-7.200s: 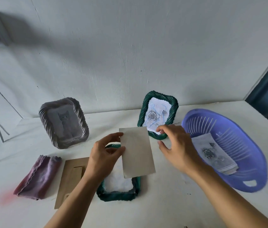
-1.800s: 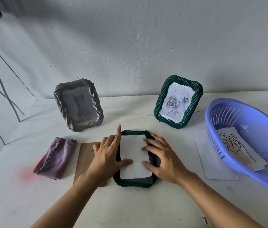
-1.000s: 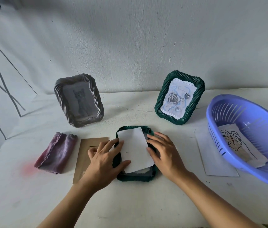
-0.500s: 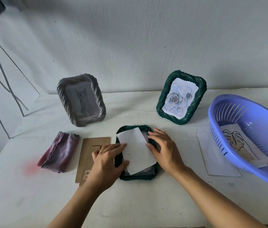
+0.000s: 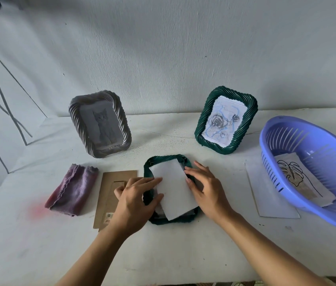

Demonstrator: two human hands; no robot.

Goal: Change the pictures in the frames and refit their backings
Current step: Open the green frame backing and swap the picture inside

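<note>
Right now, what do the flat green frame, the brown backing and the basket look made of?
Flat green frame: probably moulded plastic or resin, rope-twist rim, slight sheen. Brown backing: matte cardboard or fibreboard, barcode label, cut stand flap. Basket: glossy lilac plastic, slotted walls.

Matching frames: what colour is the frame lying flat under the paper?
The flat frame is dark green; head view.

Rough white wall [image 5: 163,48]; white table [image 5: 163,254]
</note>
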